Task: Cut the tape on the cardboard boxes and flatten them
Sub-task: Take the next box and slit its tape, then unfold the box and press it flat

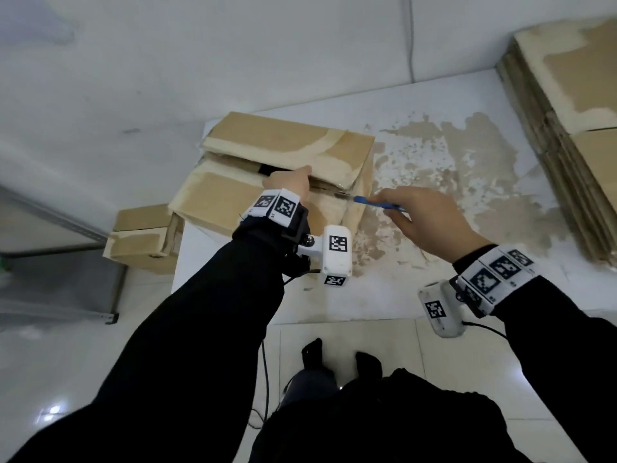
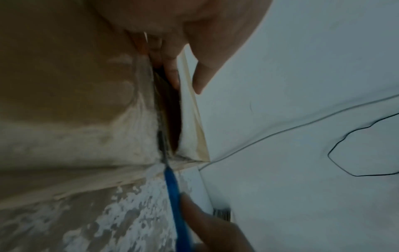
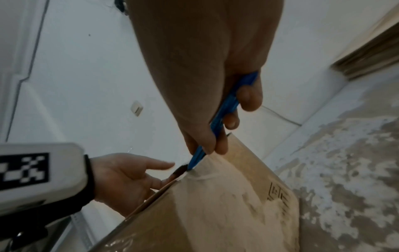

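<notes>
Cardboard box (image 1: 267,172) sits on the desk (image 1: 417,289), its top seam slit most of the way. The right hand (image 1: 430,222) pinches a blue knife (image 1: 370,202), blade at the seam's near end. The left hand (image 1: 290,183) hooks its fingers into the gap, gripping a flap. By the look of it, the tape is nearly cut; flattening remains. Another box (image 1: 143,238) waits below; flattened cardboard (image 1: 567,128) lies stacked well apart.

Your left hand (image 2: 194,34) has fingers (image 2: 172,75) tucked into the open seam of the cardboard box (image 2: 64,102). Beyond them, the blue cutter (image 2: 172,187) meets the seam's far end, held by your right hand (image 2: 215,230).
</notes>
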